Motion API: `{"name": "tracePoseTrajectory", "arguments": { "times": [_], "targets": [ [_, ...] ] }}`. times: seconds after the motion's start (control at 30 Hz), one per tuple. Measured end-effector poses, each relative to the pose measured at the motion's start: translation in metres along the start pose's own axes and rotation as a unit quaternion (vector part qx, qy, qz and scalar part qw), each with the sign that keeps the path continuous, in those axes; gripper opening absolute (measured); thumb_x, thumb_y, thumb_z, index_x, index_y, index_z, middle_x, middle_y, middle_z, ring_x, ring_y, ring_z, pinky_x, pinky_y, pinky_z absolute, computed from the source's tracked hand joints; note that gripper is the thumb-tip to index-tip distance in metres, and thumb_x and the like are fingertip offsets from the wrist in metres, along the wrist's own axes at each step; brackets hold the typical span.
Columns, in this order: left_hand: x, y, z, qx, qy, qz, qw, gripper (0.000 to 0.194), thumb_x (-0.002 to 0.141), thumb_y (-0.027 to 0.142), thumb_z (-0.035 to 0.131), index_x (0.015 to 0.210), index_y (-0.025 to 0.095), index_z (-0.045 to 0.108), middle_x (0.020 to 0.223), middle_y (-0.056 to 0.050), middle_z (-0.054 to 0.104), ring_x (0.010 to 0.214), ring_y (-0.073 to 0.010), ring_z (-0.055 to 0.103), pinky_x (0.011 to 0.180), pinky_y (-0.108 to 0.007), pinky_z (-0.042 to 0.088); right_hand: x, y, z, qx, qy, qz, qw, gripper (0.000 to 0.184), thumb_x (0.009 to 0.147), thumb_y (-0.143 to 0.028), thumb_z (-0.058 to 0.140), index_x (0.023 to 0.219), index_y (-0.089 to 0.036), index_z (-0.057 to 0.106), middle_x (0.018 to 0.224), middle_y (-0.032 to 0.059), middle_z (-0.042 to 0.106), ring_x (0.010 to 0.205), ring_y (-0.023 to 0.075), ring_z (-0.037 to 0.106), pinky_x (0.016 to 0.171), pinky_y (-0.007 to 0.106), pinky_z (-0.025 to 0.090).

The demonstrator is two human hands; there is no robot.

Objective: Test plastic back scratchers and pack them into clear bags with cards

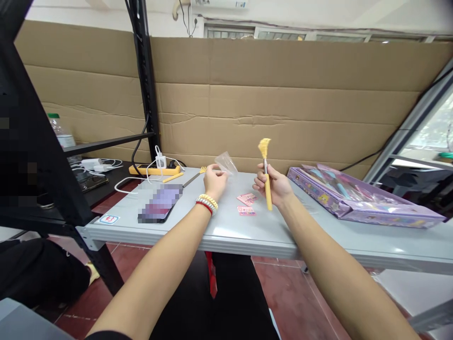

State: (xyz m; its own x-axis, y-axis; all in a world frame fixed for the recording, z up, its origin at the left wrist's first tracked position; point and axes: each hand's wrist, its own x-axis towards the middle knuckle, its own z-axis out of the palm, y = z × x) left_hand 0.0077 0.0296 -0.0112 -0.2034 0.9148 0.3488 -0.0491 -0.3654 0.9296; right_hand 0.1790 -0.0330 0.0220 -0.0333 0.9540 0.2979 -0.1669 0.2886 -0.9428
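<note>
Upright in my right hand [274, 185] is a makeup brush with a yellow handle [268, 192], a silver collar and fluffy yellow bristles that fan to the right. My fingers wrap round its collar and upper handle. A small clear plastic bag [227, 164] is pinched in my left hand [215, 182], just above the table. Small pink printed cards [247, 210] lie on the tabletop between my hands. To the left of my left hand rests a thin dark stick with a yellow, fork-like tip [203, 170]; a short yellow stick [173, 177] lies beyond it.
A phone [161, 203] lies on the grey table [226, 231] at left. Behind it are a yellow power strip [152, 170] and a white charger [161, 161] with cables. A purple box [364, 196] with plastic-wrapped items stands at right. Cardboard [283, 104] walls the back.
</note>
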Motion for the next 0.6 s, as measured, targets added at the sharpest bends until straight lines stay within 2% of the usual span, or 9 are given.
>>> {"name": "tracePoseTrajectory", "arguments": {
  "times": [0.07, 0.17, 0.23, 0.3, 0.37, 0.43, 0.5, 0.6],
  "targets": [
    [0.005, -0.001, -0.004, -0.049, 0.040, -0.033, 0.997, 0.046, 0.066, 0.012, 0.070, 0.108, 0.017, 0.052, 0.079, -0.003, 0.065, 0.077, -0.0137, 0.061, 0.077, -0.027, 0.046, -0.001, 0.001, -0.001, -0.028, -0.051, 0.045, 0.997, 0.030, 0.084, -0.050, 0.046, 0.094, -0.023, 0.053, 0.049, -0.0072, 0.034, 0.038, 0.0090, 0.031, 0.041, 0.022, 0.030],
    [0.008, 0.003, -0.009, -0.128, 0.060, -0.091, 0.986, 0.033, 0.070, 0.011, 0.066, 0.100, 0.016, 0.054, 0.085, -0.004, 0.064, 0.081, -0.0119, 0.061, 0.076, -0.025, 0.047, -0.001, 0.006, -0.001, -0.097, -0.081, 0.071, 0.989, 0.039, 0.077, -0.057, 0.056, 0.088, -0.020, 0.052, 0.044, -0.0086, 0.037, 0.031, 0.0063, 0.024, 0.035, 0.021, 0.019],
    [0.006, 0.009, -0.010, -0.175, 0.040, -0.116, 0.977, 0.017, 0.074, 0.010, 0.061, 0.089, 0.015, 0.056, 0.084, -0.003, 0.062, 0.075, -0.0107, 0.061, 0.071, -0.025, 0.049, -0.001, 0.010, -0.001, -0.151, -0.077, 0.053, 0.984, 0.041, 0.074, -0.059, 0.059, 0.086, -0.019, 0.052, 0.043, -0.0083, 0.041, 0.029, 0.0054, 0.025, 0.034, 0.021, 0.019],
    [0.003, 0.013, -0.010, -0.213, 0.012, -0.119, 0.970, 0.007, 0.077, 0.010, 0.058, 0.080, 0.015, 0.055, 0.082, -0.003, 0.060, 0.068, -0.0098, 0.061, 0.067, -0.027, 0.051, -0.001, 0.012, 0.000, -0.212, -0.076, 0.034, 0.974, 0.045, 0.076, -0.060, 0.056, 0.091, -0.018, 0.055, 0.045, -0.0069, 0.046, 0.030, 0.0055, 0.028, 0.035, 0.021, 0.022],
    [0.000, 0.017, -0.009, -0.233, -0.006, -0.107, 0.967, 0.006, 0.078, 0.010, 0.057, 0.078, 0.014, 0.053, 0.079, -0.002, 0.059, 0.063, -0.0096, 0.061, 0.067, -0.030, 0.053, -0.002, 0.013, -0.001, -0.271, -0.088, 0.024, 0.958, 0.051, 0.079, -0.062, 0.050, 0.101, -0.016, 0.058, 0.046, -0.0061, 0.047, 0.033, 0.0063, 0.032, 0.038, 0.022, 0.026],
    [-0.003, 0.020, -0.008, -0.242, -0.022, -0.100, 0.965, 0.007, 0.081, 0.010, 0.054, 0.081, 0.015, 0.050, 0.076, -0.001, 0.060, 0.060, -0.0099, 0.062, 0.068, -0.031, 0.054, -0.002, 0.014, -0.003, -0.328, -0.100, 0.006, 0.939, 0.054, 0.080, -0.062, 0.047, 0.105, -0.015, 0.060, 0.046, -0.0069, 0.042, 0.037, 0.0069, 0.033, 0.042, 0.022, 0.027],
    [-0.005, 0.023, -0.007, -0.252, -0.047, -0.100, 0.961, 0.006, 0.084, 0.009, 0.050, 0.083, 0.015, 0.047, 0.074, -0.002, 0.062, 0.060, -0.0100, 0.063, 0.068, -0.031, 0.054, -0.001, 0.015, -0.005, -0.388, -0.097, -0.027, 0.916, 0.053, 0.081, -0.061, 0.046, 0.099, -0.014, 0.063, 0.046, -0.0071, 0.035, 0.042, 0.0074, 0.031, 0.045, 0.022, 0.025],
    [-0.008, 0.025, -0.007, -0.272, -0.088, -0.102, 0.953, 0.007, 0.086, 0.010, 0.047, 0.085, 0.016, 0.044, 0.076, -0.003, 0.066, 0.064, -0.0106, 0.065, 0.070, -0.031, 0.054, 0.001, 0.017, -0.008, -0.464, -0.071, -0.070, 0.880, 0.052, 0.081, -0.060, 0.044, 0.089, -0.014, 0.066, 0.051, -0.0051, 0.034, 0.048, 0.0083, 0.030, 0.048, 0.023, 0.024]
  ]
}}
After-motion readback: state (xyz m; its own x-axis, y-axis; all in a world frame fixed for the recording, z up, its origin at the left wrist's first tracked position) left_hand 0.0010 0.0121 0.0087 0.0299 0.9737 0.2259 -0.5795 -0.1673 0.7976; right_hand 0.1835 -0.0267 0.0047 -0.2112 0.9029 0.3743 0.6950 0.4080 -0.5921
